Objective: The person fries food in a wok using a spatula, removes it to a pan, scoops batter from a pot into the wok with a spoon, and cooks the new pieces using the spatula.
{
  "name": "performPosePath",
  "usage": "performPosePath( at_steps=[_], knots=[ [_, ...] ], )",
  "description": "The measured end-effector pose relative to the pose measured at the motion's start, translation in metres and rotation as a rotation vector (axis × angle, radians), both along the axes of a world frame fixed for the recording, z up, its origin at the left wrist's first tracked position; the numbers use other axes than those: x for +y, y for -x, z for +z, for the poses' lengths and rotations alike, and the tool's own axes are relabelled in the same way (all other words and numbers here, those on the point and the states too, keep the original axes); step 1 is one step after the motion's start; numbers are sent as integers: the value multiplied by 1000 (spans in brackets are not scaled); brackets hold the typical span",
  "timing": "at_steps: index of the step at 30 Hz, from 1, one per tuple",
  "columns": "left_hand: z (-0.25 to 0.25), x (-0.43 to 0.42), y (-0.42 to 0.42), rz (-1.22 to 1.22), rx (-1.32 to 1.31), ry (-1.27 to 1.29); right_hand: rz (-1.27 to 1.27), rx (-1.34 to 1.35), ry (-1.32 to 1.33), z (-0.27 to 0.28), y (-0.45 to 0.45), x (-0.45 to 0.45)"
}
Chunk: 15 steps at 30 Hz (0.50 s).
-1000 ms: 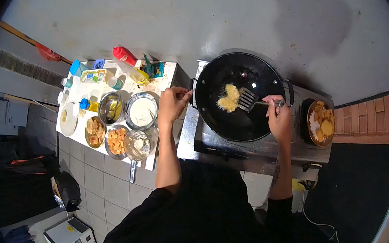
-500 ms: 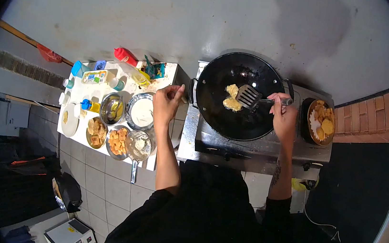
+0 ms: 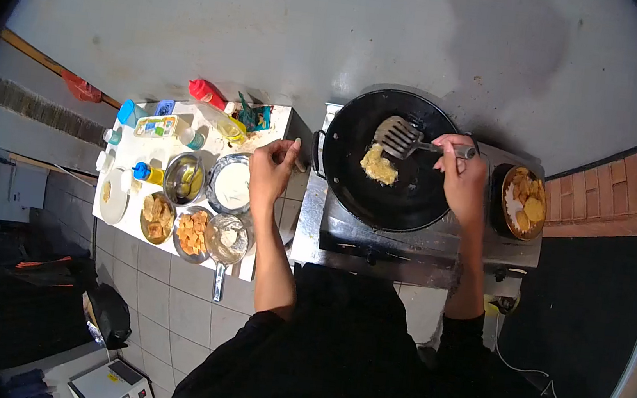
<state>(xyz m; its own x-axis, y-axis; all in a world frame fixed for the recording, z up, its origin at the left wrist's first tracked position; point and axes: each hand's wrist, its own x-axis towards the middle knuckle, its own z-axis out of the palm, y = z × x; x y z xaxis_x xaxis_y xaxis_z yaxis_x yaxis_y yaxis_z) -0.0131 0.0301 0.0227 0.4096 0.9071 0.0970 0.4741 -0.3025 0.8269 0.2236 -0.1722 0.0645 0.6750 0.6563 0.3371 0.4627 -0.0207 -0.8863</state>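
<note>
My right hand (image 3: 458, 176) grips the handle of a slotted spatula (image 3: 400, 137) over the black wok (image 3: 412, 202). The spatula's head lies at the upper edge of a yellow battered piece of food (image 3: 378, 165) in the wok and partly covers it. Left of the wok, my left hand (image 3: 272, 174) hovers near the white table's right edge, thumb and fingertips close together. Whether anything tiny is between them cannot be made out. Beside that hand is a bowl of white batter (image 3: 232, 185).
On the white table (image 3: 244, 265) stand a steel bowl (image 3: 183, 178), a bowl of orange cubes (image 3: 193, 232), a saucepan (image 3: 227, 237), a red bottle (image 3: 206, 93) and an oil bottle (image 3: 230, 129). A plate of fried food (image 3: 525, 203) sits on the stove (image 3: 407, 248), right of the wok.
The spatula has moved up and left in the wok, and its head now touches the food's upper part. My left hand has shifted slightly left since the earliest frame.
</note>
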Motion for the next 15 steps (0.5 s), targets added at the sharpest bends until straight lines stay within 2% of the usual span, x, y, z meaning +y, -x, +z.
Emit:
performPosePath(
  at_steps=[5,15],
  knots=[
    [4,-2,3,30,5,14,-104,-86,196,0,-9,-10],
    [-4,-2,3,-4,-19,6,26,-98,50,-32,7,10]
  ],
)
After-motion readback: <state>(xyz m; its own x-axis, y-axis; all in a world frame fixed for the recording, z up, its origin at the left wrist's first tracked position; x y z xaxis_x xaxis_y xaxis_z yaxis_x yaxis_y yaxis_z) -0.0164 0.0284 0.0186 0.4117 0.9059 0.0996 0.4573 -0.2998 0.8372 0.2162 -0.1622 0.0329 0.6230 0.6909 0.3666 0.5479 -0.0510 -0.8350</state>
